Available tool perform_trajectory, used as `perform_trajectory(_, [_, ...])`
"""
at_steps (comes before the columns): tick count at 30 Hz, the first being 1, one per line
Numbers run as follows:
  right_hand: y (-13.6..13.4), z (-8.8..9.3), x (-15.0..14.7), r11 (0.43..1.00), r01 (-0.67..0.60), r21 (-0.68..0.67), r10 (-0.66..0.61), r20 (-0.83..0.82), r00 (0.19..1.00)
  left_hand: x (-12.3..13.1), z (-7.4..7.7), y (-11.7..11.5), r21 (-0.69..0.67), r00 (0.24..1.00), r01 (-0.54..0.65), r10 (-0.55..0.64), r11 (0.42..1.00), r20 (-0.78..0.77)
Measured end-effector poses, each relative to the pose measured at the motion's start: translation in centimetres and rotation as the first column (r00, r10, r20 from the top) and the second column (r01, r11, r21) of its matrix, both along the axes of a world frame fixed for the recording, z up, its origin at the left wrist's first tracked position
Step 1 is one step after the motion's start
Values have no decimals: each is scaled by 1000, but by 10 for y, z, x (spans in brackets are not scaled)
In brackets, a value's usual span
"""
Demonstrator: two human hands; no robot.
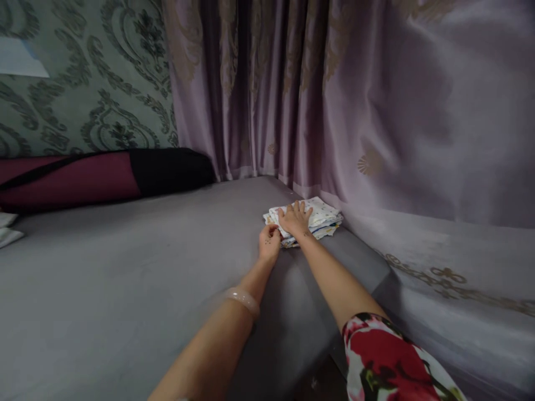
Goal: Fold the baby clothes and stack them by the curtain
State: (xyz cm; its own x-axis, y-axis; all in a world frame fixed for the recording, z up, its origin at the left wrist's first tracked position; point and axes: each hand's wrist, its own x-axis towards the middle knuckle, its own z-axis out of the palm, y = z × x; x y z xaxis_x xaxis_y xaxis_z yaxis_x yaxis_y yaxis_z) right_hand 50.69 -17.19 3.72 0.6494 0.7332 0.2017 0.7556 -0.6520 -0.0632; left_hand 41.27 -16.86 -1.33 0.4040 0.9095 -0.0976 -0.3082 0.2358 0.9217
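Note:
A stack of folded white printed cloths [324, 213] lies near the corner of a grey surface, close to the curtain. Spread flat on top of it is my right hand [296, 218], its fingers apart and pressing on the upper cloth. At the stack's near left corner, my left hand [270, 240] has its fingers curled in a pinch on the edge of a folded cloth. Its fingertips are partly hidden against the stack. Coloured edges of lower cloths show along the near side.
The grey padded surface [125, 267] stretches left and drops off at the right front. Purple curtains [271, 100] hang behind and along the right. A long maroon and black bag [104, 175] lies against the patterned wall. White cloth [8, 229] shows at the left edge.

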Motion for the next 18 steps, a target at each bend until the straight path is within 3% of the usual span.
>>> perform_trajectory(5, [1, 0, 0, 1000, 11, -25, -11, 1, 1000, -33, 1, 8, -77, 996, 78, -80, 994, -30])
perform_trajectory(13, [0, 4, -2, 998, 28, -62, -28, -3, 1000, -138, 12, 40, -113, 977, 172, -184, 979, -107])
perform_trajectory(15, [-1, 5, -3, 998, 21, -59, -20, 18, 1000, -168, 11, 55, -69, 971, 111, -123, 991, -206])
perform_trajectory(18, [-2, 4, -3, 999, 5, -42, -2, 62, 998, -220, 10, 83, 65, 903, -101, 119, 993, -413])
